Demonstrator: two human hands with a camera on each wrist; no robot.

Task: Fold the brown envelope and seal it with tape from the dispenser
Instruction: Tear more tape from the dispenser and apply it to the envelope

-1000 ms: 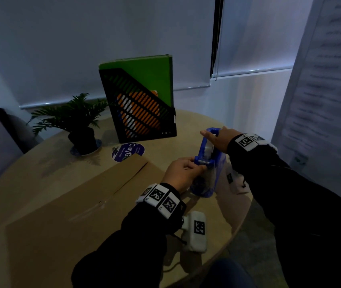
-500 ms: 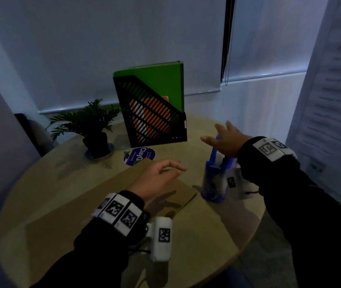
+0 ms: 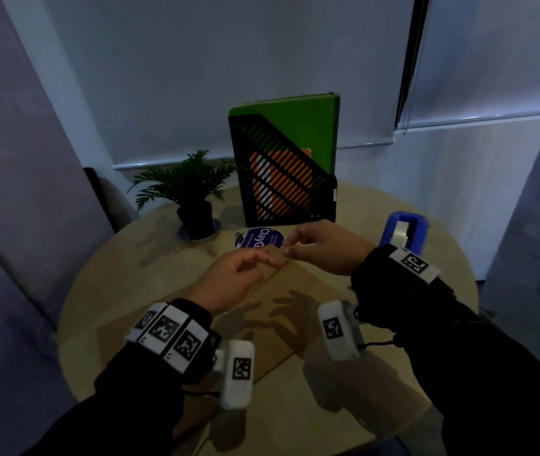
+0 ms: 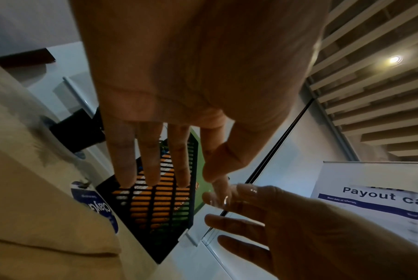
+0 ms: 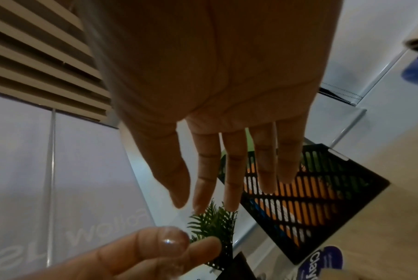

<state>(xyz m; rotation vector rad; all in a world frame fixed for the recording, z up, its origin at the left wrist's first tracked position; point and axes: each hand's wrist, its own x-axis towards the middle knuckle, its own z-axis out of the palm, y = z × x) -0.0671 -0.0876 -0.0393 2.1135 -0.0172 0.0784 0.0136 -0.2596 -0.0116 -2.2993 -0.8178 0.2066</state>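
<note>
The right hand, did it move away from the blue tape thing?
Yes. The right hand left the tape dispenser and went leftward, over the brown envelope, nearer the file holder.

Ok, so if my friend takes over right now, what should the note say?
Left hand: above the brown envelope, thumb and forefinger close together.
Right hand: fingertips meet the left's over the envelope's far corner. I cannot tell whether a clear tape strip is stretched between them.
Envelope: flat on the table, one crease showing, so it looks folded.
Tape dispenser: standing beyond the right wrist, untouched.
Left to do: no tape shows on the envelope yet, so it still needs sealing along the fold.
</note>
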